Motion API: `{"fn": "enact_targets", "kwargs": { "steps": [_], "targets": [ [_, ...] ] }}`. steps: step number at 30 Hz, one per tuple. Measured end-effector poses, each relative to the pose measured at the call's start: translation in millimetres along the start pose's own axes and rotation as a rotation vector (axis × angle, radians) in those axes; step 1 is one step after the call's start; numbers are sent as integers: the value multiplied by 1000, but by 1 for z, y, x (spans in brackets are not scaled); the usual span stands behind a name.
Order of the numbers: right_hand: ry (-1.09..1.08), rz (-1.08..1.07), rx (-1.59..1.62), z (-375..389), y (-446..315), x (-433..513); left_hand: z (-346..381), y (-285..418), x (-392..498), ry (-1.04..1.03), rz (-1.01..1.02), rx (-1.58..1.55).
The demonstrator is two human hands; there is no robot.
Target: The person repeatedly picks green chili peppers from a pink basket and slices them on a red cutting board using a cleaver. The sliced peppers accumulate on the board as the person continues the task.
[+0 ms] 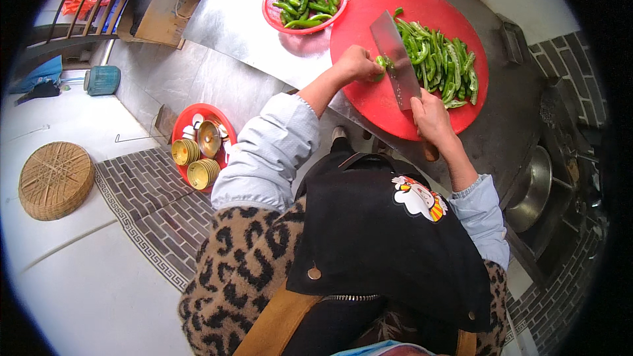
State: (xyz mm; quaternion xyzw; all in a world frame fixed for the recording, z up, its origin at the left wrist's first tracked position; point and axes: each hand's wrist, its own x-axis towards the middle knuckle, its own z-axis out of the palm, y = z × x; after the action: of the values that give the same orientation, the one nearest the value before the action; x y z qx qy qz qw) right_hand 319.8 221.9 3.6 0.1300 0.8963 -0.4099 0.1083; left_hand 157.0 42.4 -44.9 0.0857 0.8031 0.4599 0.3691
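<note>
My right hand grips a cleaver by its handle over a round red cutting board. The broad blade crosses the board, with several pale seeds stuck on its face. To the left of the blade, my left hand pinches a small piece of green pepper at the fingertips, close against the steel. A heap of sliced green pepper strips lies on the board right of the blade. Whole green peppers fill a red plastic colander just beyond the board's left edge.
The board and colander are on a metal worktop. Down at left, a red basin holds stacked bowls and a metal lid. A woven bamboo basket is at far left. A metal wok sits at right.
</note>
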Motion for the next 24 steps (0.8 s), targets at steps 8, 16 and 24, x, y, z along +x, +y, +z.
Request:
{"fn": "enact_targets", "kwargs": {
  "steps": [8,16,24],
  "targets": [
    [4,-49,98,-1,-4,-4,1,-5,-4,-97,-84,20],
    [-139,54,437,-1,-25,-32,8,2,-23,42,-60,-15],
    [-229,75,470,-3,-23,-26,11,3,-24,95,-22,44]
  ]
}}
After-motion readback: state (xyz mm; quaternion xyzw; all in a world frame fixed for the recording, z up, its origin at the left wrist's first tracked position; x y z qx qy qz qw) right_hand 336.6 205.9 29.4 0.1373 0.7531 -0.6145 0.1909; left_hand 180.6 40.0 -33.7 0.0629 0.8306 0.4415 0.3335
